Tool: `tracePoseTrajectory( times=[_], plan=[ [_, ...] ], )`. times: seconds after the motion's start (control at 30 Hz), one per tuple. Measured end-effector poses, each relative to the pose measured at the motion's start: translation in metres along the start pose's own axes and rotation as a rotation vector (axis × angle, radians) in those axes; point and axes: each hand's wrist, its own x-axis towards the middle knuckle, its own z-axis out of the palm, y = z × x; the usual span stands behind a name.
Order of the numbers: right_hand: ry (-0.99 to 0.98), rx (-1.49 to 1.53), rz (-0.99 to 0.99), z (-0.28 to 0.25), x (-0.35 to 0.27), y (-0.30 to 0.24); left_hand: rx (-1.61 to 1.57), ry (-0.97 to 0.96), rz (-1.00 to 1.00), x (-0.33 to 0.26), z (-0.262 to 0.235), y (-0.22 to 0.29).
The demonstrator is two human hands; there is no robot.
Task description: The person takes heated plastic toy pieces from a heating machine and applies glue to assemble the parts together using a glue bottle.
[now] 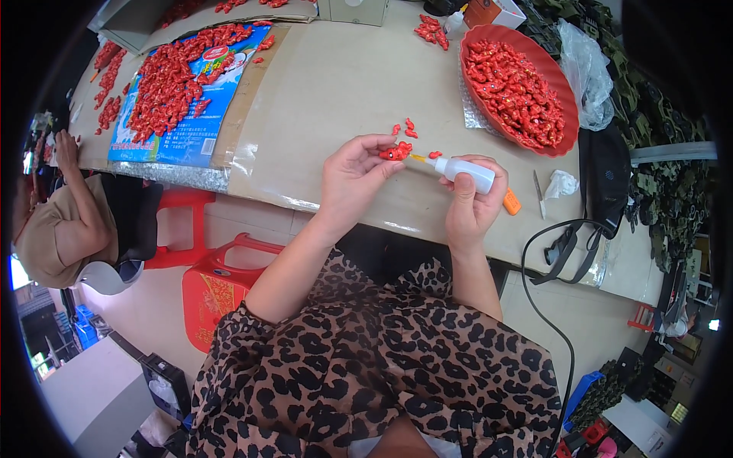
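Observation:
Between thumb and fingertips, my left hand [353, 172] pinches a small glossy red figurine [397, 152] with dark and gold marks. My right hand [475, 210] is wrapped round a white squeeze bottle [469, 175], tilted sideways. The bottle's thin yellowish nozzle [419, 159] points left and reaches the figurine's right side; whether it touches is too small to tell. Just beyond my fingers, a few loose red pieces [410, 128] lie on the table [336, 84].
A red fluted bowl [467, 84] heaped with red figurines stands at the far right. More figurines cover a blue printed sheet [206, 146] at left. An orange piece [511, 202], a knife [539, 195] and a black cable [527, 259] lie at right. Another person [69, 229] sits at left.

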Motion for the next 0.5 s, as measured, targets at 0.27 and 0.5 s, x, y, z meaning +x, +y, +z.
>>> tracePoseTrajectory(
  times=[0.27,0.5],
  plan=[
    [0.005,0.005,-0.009,0.0004,-0.0008,0.0008,-0.001,0.006,-0.001,0.0,-0.0007,-0.0002],
    [0.037,0.038,0.015,0.0009,0.0008,0.0013,0.0,0.005,0.0,0.001,-0.0012,-0.0011]
  ],
)
